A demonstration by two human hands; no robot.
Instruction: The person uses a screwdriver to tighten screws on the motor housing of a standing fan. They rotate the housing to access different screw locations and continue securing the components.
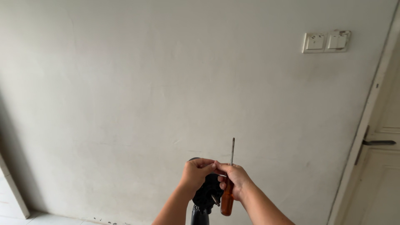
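The screwdriver (228,189) has a translucent orange-brown handle and a thin, straight metal shaft. It stands nearly upright, handle down and tip up, the shaft rising above the knuckles against the pale wall. The right hand (234,180) is wrapped round the upper part of the handle, so the lower end of the handle shows below the fingers.

The black part (207,192) is a rounded, dark piece sitting on top of a black post. A short metal pin sticks out of its right side, just beside the screwdriver handle. The left hand (196,173) grips it from above and covers its top; the two hands touch at the fingertips.
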